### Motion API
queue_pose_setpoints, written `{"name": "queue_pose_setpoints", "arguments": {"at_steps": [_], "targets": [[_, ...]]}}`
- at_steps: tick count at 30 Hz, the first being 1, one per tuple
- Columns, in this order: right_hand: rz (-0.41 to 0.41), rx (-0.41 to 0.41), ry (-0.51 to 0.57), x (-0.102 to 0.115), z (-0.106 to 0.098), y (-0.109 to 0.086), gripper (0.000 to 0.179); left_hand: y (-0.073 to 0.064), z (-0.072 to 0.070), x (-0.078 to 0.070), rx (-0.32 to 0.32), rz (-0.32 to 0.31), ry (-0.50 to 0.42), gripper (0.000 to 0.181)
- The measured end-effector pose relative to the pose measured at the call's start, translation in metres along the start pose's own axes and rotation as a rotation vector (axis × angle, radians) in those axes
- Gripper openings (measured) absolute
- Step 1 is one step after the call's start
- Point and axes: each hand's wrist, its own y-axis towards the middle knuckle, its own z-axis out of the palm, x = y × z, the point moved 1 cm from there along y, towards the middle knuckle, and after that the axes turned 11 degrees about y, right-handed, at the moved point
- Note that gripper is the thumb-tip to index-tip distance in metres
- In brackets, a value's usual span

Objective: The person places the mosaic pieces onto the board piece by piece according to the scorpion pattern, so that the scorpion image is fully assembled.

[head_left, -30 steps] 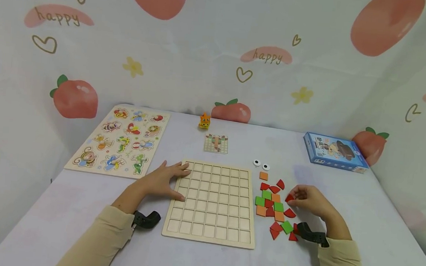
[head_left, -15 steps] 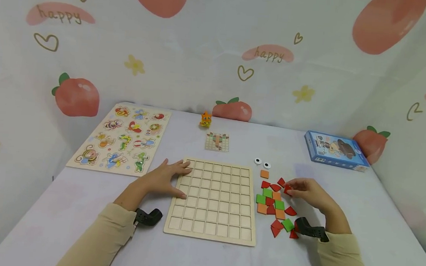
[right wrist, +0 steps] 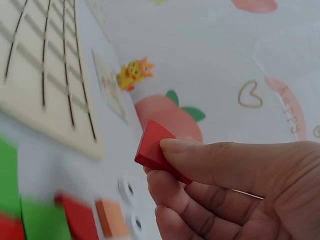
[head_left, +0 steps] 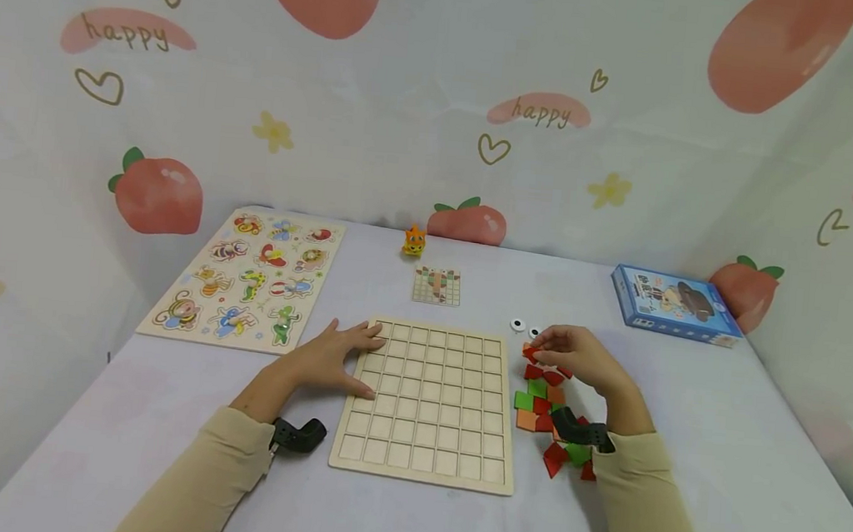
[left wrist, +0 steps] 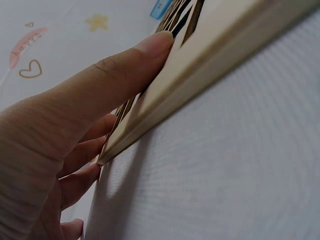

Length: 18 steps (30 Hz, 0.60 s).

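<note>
My right hand (head_left: 577, 357) pinches a red tile (right wrist: 154, 147) between thumb and fingers, raised over the far end of the loose pieces in the head view. Below it lie an orange tile (right wrist: 112, 218), several red and green tiles (head_left: 524, 401), and two white eye discs (head_left: 517, 325). My left hand (head_left: 329, 358) rests on the left edge of the wooden grid board (head_left: 420, 480), fingers spread. In the left wrist view its thumb (left wrist: 155, 44) lies on the board's frame. All visible cells of the board are bare.
A small pattern card (head_left: 436, 287) lies beyond the board, with a yellow-orange toy figure (head_left: 414, 242) behind it. An insect puzzle board (head_left: 245, 277) is at the back left. A blue box (head_left: 675, 306) lies at the back right.
My right hand has moved left and away from me with the red tile, from the right side of the pile to its far end. The left hand has stayed on the board.
</note>
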Motion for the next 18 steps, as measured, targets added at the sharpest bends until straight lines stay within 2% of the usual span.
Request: {"name": "queue_pose_setpoints", "arguments": {"at_steps": [7,12,18], "targets": [[-0.057,-0.024,0.043,0.014,0.018,0.019,0.019,0.001,0.0,0.0,0.004,-0.002,0.005,0.087],[-0.048,-0.033,0.049,0.017,0.03,0.035,0.018,0.002,0.001,0.001,0.0,0.006,0.004,0.087],[-0.092,-0.016,0.051,0.016,0.045,0.05,0.022,0.001,0.001,0.001,0.005,0.001,0.005,0.087]]}}
